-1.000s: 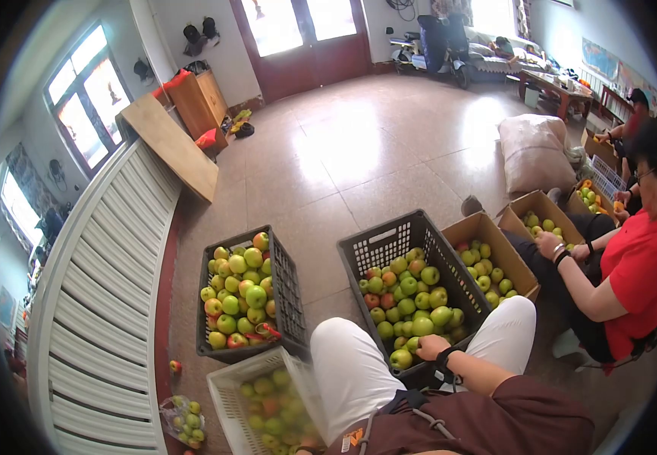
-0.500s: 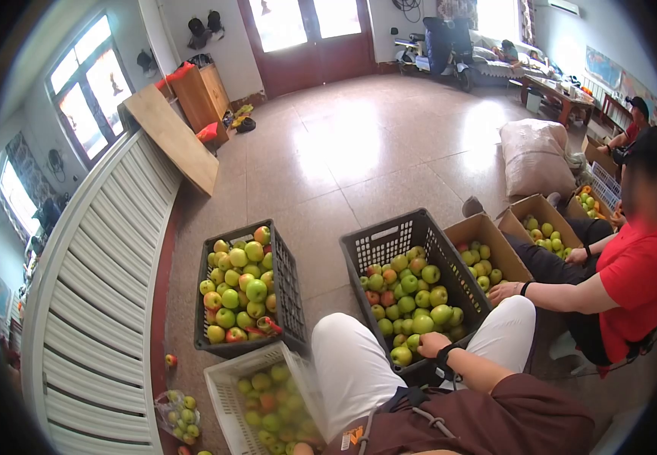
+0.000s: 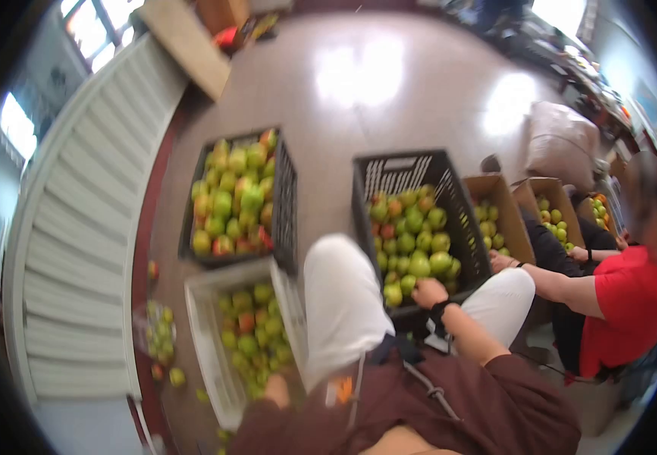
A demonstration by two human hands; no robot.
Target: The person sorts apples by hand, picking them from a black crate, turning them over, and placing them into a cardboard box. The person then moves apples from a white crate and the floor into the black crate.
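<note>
My right hand (image 3: 428, 292) is at the near edge of the dark crate (image 3: 461, 235), beside green apples (image 3: 419, 264); its fingers look curled, but what they hold is hidden. My left hand (image 3: 276, 390) reaches over the near right corner of the white crate (image 3: 208, 356), next to the green and red apples (image 3: 246, 346) inside; blur hides its fingers. Beyond the white crate stands another dark crate (image 3: 288, 205), heaped with green and red apples (image 3: 233, 193).
Cardboard boxes (image 3: 504, 199) of apples stand at the right beside a co-worker in a red shirt (image 3: 635, 311). A bulging sack (image 3: 559, 148) lies behind them. White railing (image 3: 93, 220) runs along the left, with bagged apples (image 3: 161, 334) and loose apples on the floor nearby.
The view has tilted down, so the crates appear higher. My left hand, barely visible at the bottom edge before, now shows over the white crate. My right hand stays at the dark crate's near edge.
</note>
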